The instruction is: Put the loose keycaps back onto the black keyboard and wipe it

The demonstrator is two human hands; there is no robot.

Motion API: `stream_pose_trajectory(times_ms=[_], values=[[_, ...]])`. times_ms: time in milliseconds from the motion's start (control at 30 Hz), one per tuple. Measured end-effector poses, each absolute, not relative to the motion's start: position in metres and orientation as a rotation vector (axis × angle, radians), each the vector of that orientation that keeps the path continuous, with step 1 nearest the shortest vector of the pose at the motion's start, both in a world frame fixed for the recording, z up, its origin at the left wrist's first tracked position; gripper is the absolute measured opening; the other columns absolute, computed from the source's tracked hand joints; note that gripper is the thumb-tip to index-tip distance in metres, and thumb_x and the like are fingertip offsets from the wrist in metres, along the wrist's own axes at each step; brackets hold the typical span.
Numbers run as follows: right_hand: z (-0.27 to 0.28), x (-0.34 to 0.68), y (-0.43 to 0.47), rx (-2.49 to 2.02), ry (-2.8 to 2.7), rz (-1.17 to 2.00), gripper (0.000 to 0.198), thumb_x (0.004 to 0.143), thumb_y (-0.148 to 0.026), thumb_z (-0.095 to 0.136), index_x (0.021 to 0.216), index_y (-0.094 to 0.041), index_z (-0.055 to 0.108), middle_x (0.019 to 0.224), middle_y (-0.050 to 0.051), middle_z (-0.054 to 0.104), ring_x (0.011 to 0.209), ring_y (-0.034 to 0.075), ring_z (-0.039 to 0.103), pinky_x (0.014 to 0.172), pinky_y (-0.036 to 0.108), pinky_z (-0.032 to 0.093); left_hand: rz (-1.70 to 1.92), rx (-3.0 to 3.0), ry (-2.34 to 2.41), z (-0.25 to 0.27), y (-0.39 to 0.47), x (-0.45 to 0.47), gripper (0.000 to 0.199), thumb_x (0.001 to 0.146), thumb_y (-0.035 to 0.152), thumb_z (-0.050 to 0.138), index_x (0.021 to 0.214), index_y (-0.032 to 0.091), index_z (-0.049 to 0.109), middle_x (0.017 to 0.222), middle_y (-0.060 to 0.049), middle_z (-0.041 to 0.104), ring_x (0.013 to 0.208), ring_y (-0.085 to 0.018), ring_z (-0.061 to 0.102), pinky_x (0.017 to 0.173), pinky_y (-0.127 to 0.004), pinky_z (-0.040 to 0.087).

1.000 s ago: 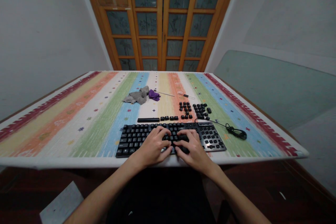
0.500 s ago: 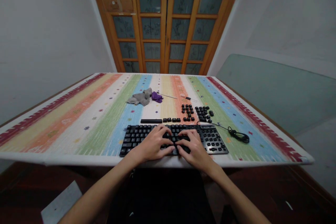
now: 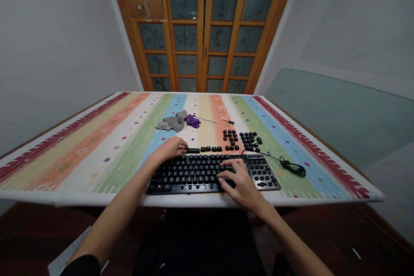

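A black keyboard [image 3: 186, 177] lies along the near edge of the table. Its right-hand block shows bare key sockets, and several sockets in the bottom row look bare too. Behind it is the long black space bar keycap [image 3: 194, 150]. My left hand [image 3: 171, 148] has its fingers closed at the left end of that keycap, partly covering it. My right hand [image 3: 238, 180] rests over the right part of the main keys, fingers spread, hiding the keys beneath. Loose keycaps [image 3: 211, 149] form a short row right of the space bar.
More loose keycaps stand in two groups, one [image 3: 230, 138] behind the keyboard and another [image 3: 248, 140] farther right. A coiled cable [image 3: 293, 167] lies right. Farther back are a grey cloth [image 3: 174, 122], a purple cloth [image 3: 193, 121], a thin rod [image 3: 207, 120] and a small black-handled wire tool [image 3: 230, 122].
My left hand has left the keys and moved up and left to the space bar keycap, where its fingers have closed. My right hand has stayed on the keyboard.
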State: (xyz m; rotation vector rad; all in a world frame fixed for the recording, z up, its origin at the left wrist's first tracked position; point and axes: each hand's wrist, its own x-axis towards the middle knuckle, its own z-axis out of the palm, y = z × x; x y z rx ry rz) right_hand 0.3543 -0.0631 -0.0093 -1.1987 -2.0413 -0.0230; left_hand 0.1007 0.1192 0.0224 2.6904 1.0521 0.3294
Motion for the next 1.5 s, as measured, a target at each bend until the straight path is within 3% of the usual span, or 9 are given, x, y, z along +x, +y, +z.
stream_pose_trajectory(times_ms=[267,400,600,1100,1500], values=[[-0.006,0.346,-0.061,-1.162,-2.035,-0.007,0.013,0.091,-0.017,0.059,0.093,-0.02,0.071,0.11,0.011,0.06,0.105,0.028,0.052,0.091,0.05,0.046,0.558,2.678,1.056,0.027,0.102,0.093,0.014,0.085,0.013,0.062,0.09,0.015,0.075,0.09,-0.007,0.075,0.088,-0.021,0.069,0.084,-0.031,0.05],[-0.007,0.339,-0.061,-1.111,-2.021,0.042,0.018,0.093,-0.018,0.058,0.109,-0.021,0.067,0.111,0.011,0.061,0.106,0.028,0.053,0.092,0.049,0.047,0.924,2.661,0.765,0.034,0.064,0.078,0.012,0.091,0.021,0.061,0.092,0.017,0.071,0.09,-0.006,0.073,0.087,-0.019,0.066,0.084,-0.032,0.051],[-0.012,0.328,-0.064,-1.026,-2.033,0.111,0.032,0.095,-0.021,0.058,0.127,-0.022,0.057,0.114,0.011,0.062,0.106,0.026,0.055,0.094,0.048,0.047,0.999,2.67,0.538,0.026,0.0,0.063,0.014,0.094,0.016,0.058,0.1,0.018,0.07,0.094,-0.006,0.072,0.087,-0.016,0.064,0.08,-0.032,0.049],[-0.021,0.318,-0.07,-0.995,-2.133,0.052,0.022,0.095,-0.02,0.058,0.115,-0.021,0.066,0.102,0.009,0.066,0.093,0.024,0.055,0.083,0.043,0.049,0.889,2.775,0.646,-0.005,-0.024,0.063,0.016,0.098,0.016,0.053,0.105,0.018,0.067,0.101,-0.006,0.07,0.088,-0.018,0.057,0.078,-0.034,0.047],[-0.026,0.317,-0.067,-0.981,-2.182,-0.007,0.018,0.097,-0.017,0.056,0.109,-0.021,0.069,0.097,0.008,0.068,0.087,0.021,0.055,0.077,0.037,0.048,0.975,2.717,0.603,-0.016,-0.025,0.065,0.025,0.093,0.003,0.051,0.108,0.017,0.065,0.102,-0.008,0.07,0.092,-0.018,0.06,0.082,-0.034,0.053]])
